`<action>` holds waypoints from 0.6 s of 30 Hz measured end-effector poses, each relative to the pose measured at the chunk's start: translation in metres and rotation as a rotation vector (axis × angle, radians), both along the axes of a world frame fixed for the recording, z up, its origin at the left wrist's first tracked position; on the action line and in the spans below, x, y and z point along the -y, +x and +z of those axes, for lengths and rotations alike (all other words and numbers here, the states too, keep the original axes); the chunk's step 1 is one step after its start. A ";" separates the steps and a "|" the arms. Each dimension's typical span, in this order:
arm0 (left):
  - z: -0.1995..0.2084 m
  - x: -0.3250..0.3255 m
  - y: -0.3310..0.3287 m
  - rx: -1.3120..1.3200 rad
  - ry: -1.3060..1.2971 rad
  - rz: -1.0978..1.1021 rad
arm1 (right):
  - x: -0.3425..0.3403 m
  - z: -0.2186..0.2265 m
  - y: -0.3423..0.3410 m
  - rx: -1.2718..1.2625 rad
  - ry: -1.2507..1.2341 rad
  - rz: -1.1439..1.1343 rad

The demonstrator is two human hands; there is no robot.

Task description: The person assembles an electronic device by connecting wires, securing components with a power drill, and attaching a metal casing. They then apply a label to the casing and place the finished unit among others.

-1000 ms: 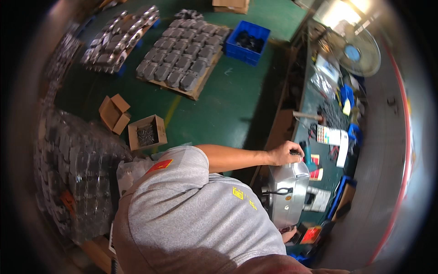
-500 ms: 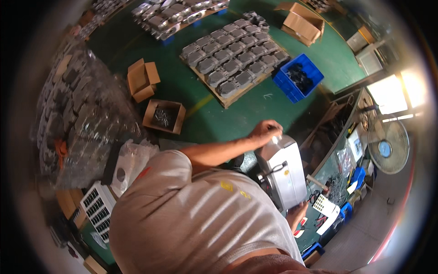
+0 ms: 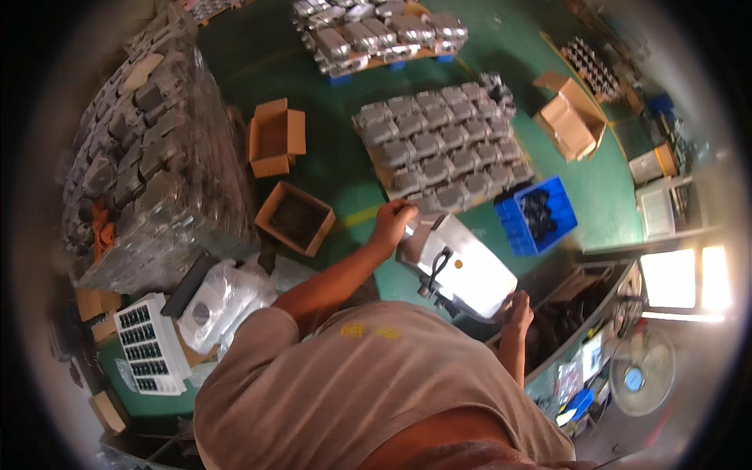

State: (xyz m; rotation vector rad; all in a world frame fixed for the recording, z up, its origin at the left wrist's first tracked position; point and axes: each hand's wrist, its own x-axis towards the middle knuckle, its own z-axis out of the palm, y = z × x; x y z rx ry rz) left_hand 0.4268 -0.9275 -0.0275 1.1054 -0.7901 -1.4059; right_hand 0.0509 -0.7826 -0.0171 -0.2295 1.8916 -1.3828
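Note:
A silver metal housing (image 3: 470, 262) with rounded edges hangs in front of my body, held at both ends. A black cable (image 3: 437, 270) with a connector sticks out from its near side, and a small round yellow-brown sticker (image 3: 458, 265) sits on its bright face. My left hand (image 3: 392, 224) is closed on the left end, fingers curled at the rim. At the opposite end, my right hand (image 3: 517, 310) is closed on the lower right corner. The undersides of both grips are hidden.
Ahead on the green floor lies a pallet of grey housings (image 3: 450, 145), with a blue crate (image 3: 540, 215) of black parts beside it. Open cardboard boxes (image 3: 296, 219) stand left. A wrapped stack (image 3: 157, 157) rises far left. The workbench (image 3: 540, 384) and a fan (image 3: 641, 372) are right.
My body has turned left, away from the workbench. The housing has swung with both hands, from upright near the bench to slanting above the floor.

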 end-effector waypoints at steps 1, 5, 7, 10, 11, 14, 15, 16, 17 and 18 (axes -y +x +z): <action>-0.001 0.014 0.010 -0.006 0.003 0.027 | 0.027 -0.001 0.011 -0.021 0.006 -0.022; 0.016 0.075 0.061 0.009 0.053 0.068 | 0.114 0.013 0.045 -0.017 0.015 0.088; 0.023 0.113 0.083 0.031 0.052 0.079 | 0.156 0.025 0.066 -0.017 0.000 0.147; 0.021 0.168 0.110 0.041 0.054 0.104 | 0.214 0.020 0.094 -0.012 -0.073 0.144; 0.022 0.188 0.116 0.041 0.040 0.102 | 0.233 0.016 0.100 -0.012 -0.065 0.136; 0.026 0.249 0.129 0.048 0.040 0.108 | 0.292 0.002 0.108 -0.020 -0.052 0.120; 0.027 0.266 0.133 0.057 0.054 0.109 | 0.313 -0.007 0.108 -0.024 -0.048 0.121; 0.028 0.286 0.137 0.061 0.060 0.112 | 0.333 -0.017 0.109 -0.028 -0.045 0.122; 0.026 0.309 0.146 0.076 0.068 0.125 | 0.358 -0.011 0.127 -0.015 -0.012 0.104; 0.027 0.332 0.149 0.081 0.076 0.131 | 0.381 -0.014 0.133 -0.015 -0.019 0.107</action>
